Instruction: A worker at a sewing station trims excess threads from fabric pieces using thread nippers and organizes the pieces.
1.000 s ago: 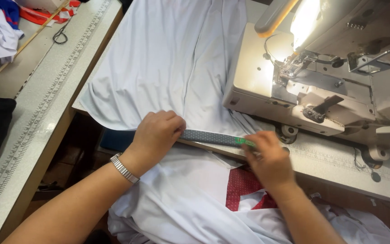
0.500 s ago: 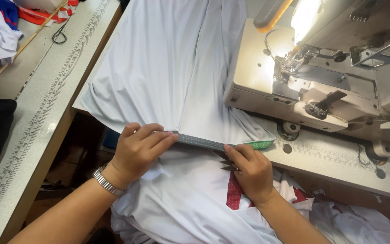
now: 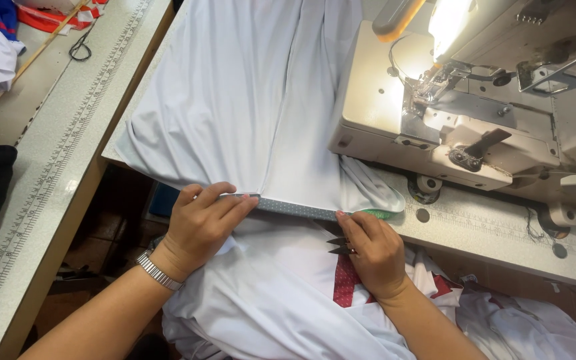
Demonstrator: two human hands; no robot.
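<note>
On the pale worktop (image 3: pixel 501 227) before the sewing machine (image 3: pixel 475 100), the left hand (image 3: pixel 198 223) has slid leftward, both hands pinching the white garment (image 3: pixel 248 100) against the grey edge strip (image 3: pixel 298 209), right hand (image 3: pixel 371 250) also clasping small snips (image 3: pixel 338 245), its stretched span now wider.

White fabric (image 3: pixel 248 100), grey dotted table edge (image 3: pixel 298 209), red patch (image 3: pixel 345 283), cream sewing machine (image 3: pixel 475 127).

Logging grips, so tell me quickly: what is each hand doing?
Left hand: shut on the fabric edge.
Right hand: pinching the same edge, snips tucked under it.
</note>
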